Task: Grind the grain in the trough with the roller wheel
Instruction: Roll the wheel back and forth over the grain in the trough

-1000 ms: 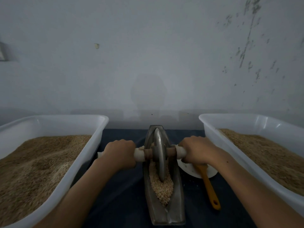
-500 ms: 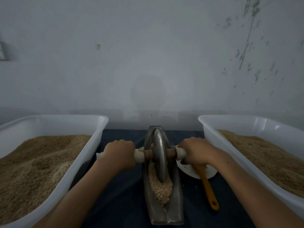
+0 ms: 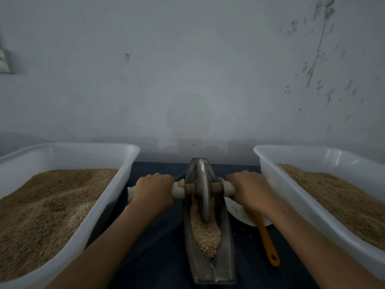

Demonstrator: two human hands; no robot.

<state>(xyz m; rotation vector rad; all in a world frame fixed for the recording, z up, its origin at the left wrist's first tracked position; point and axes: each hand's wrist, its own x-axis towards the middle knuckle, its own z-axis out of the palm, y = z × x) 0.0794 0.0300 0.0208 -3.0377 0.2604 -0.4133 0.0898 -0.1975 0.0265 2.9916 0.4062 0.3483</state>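
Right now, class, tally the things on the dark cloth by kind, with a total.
White tubs of grain: 2
Metal trough: 1
Roller wheel: 1
White dish: 1
Orange-handled tool: 1
Total: 6

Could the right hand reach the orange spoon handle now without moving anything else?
Probably yes, once it lets go: the right hand grips the roller wheel axle, and the orange spoon handle lies uncovered just below it.
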